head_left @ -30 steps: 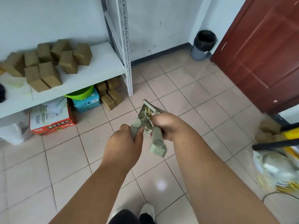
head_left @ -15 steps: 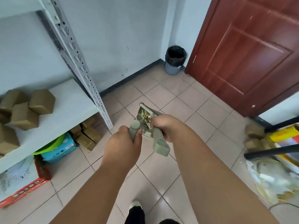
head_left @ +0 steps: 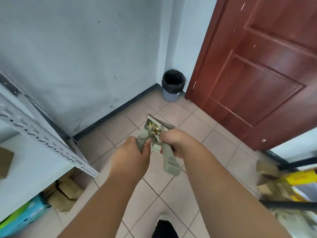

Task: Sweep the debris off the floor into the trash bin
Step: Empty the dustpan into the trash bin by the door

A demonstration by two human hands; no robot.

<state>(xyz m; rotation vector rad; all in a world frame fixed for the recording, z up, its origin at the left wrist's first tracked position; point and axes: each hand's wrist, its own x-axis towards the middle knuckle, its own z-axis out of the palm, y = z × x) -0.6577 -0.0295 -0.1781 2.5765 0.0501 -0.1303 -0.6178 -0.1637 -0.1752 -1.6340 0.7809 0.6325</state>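
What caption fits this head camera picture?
Left hand holds the debris-filled dustpan, right hand holds the brush, facing the corner trash bin.

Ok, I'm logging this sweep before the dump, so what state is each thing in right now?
dustpan: held up off the floor, debris inside.
brush: held beside the dustpan.
left hand: closed on the dustpan handle.
right hand: closed on the brush handle.
trash bin: upright in the corner, open top, black liner.
door: looks shut.

The tiled floor point(head_left: 173, 110) carries a grey trash bin point(head_left: 173, 86) at upper centre and cardboard boxes point(head_left: 66, 194) at lower left under the shelf point(head_left: 34, 170).
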